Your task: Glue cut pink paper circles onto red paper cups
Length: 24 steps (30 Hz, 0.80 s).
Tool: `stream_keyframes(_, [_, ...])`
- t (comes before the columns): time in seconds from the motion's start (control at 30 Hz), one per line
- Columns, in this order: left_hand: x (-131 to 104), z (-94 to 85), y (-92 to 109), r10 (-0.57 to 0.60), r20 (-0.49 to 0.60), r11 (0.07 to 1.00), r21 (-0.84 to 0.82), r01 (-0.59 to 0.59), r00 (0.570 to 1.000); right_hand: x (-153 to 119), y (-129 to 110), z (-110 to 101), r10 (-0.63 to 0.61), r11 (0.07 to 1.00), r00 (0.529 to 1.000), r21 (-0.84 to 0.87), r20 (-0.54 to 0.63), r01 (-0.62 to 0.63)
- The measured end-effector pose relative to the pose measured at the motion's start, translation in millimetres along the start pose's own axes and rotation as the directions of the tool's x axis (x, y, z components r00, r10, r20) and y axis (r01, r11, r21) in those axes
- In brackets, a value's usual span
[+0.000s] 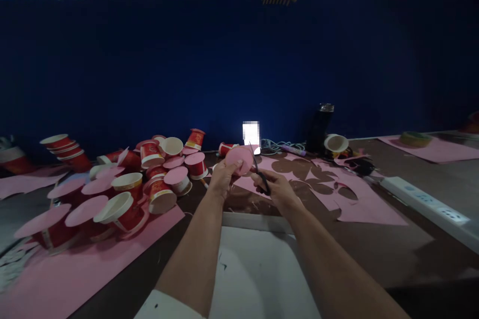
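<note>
My left hand (221, 178) grips a pink paper disc (239, 158), its thumb lying on the front face. A dark red patch shows under the disc's edge, but I cannot tell whether a cup is behind it. Black-handled scissors (264, 182) are in my right hand (279, 190), blades pointing up along the disc's right edge. To the left stand and lie several red paper cups (160, 194), many with pink discs on their ends. A pink sheet with round holes (359, 204) lies to the right of my right hand.
A stack of red cups (69, 152) leans at the far left. Behind my hands is a bright phone screen (251, 134), near cables (277, 145). A dark bottle (320, 127), tipped cup (336, 143), tape roll (415, 139) and power strip (426, 204) are on the right.
</note>
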<state>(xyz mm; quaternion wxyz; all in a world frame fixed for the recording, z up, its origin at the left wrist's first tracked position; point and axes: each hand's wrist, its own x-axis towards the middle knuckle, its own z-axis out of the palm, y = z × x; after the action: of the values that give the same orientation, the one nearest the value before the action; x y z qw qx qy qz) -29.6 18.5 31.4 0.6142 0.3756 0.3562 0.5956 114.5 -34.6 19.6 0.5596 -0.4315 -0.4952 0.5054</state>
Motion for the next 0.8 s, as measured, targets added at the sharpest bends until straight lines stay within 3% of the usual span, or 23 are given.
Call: stream_keyframes(0.8, [-1.2,0.7,1.5,0.029,-0.038,0.999,-0.015,-0.030,0.999,-4.3,-6.8,1.6,0.034,0.998,0.999,-0.055,-0.039,-0.036])
